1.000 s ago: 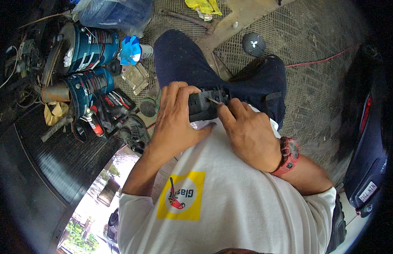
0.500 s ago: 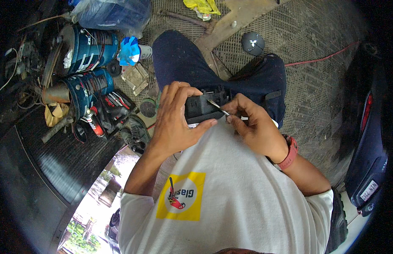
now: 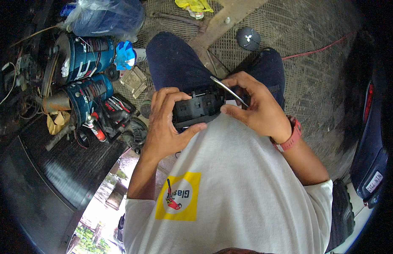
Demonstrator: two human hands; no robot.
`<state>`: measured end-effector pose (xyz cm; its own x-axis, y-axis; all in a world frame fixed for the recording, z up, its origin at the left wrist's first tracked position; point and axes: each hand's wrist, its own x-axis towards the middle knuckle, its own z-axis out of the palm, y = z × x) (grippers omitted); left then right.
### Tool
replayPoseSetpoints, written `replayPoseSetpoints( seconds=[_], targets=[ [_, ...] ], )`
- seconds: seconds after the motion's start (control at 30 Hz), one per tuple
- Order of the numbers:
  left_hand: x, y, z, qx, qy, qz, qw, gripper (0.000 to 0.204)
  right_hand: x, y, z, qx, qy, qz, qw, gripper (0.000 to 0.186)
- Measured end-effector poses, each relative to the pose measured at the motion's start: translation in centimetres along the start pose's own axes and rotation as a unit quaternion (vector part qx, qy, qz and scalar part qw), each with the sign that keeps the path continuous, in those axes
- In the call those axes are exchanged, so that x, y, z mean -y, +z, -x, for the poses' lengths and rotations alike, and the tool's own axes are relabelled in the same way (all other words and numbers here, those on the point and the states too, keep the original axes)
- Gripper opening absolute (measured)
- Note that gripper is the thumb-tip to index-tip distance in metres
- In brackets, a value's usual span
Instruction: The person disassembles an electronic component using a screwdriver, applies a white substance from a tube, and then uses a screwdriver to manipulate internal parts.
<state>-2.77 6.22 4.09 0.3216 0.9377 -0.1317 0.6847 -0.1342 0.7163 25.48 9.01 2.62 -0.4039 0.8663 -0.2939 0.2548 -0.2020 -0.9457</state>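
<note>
Above my lap, my left hand [image 3: 164, 122] grips a black plastic housing [image 3: 197, 106] by its left end, fingers over the top and thumb along the near edge. Clips and recesses line the housing's upper face. At its right end my right hand [image 3: 256, 103] pinches a slim shiny metal tool [image 3: 227, 89], which slants up and left past the fingers. The tool's upper tip stands clear of the housing's face. A small white patch shows below the tool; what it belongs to is hidden. The right fingertips partly cover the housing's right end.
Blue buckets [image 3: 89, 57] stand at the left, beside an open black tool case [image 3: 116, 108] and a red-and-white spray can [image 3: 96, 129]. A dark rounded piece with a light emblem [image 3: 248, 39] lies on the textured floor. A red hose [image 3: 319, 51] runs right, towards a dark car part [image 3: 365, 156].
The metal tool has come away from the housing's upper face and swung so its tip points up-left. The housing and my left hand have shifted slightly left.
</note>
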Motion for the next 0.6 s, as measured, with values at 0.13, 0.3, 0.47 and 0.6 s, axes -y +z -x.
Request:
replayPoseSetpoints(
  seconds=[0.13, 0.3, 0.47, 0.6],
  targets=[
    [0.2, -0.1, -0.1, -0.003, 0.005, 0.0, 1.0, 0.077, -2.3, 0.5, -1.6, 0.056, -0.086, -0.003, 0.995, 0.072],
    [0.1, -0.4, -0.1, 0.009, 0.001, -0.004, 1.0, 0.076, -1.7, 1.3, -3.0, 0.102, -0.135, 0.046, 0.984, 0.074],
    [-0.1, -0.1, -0.1, 0.007, -0.011, -0.001, 1.0, 0.077, -0.8, 1.1, -3.4, 0.109, -0.145, 0.094, 0.979, 0.071],
    [-0.3, -0.1, -0.2, 0.0, -0.003, -0.003, 1.0, 0.075, -0.5, 1.6, -3.0, 0.089, -0.161, 0.115, 0.976, 0.068]
  ],
)
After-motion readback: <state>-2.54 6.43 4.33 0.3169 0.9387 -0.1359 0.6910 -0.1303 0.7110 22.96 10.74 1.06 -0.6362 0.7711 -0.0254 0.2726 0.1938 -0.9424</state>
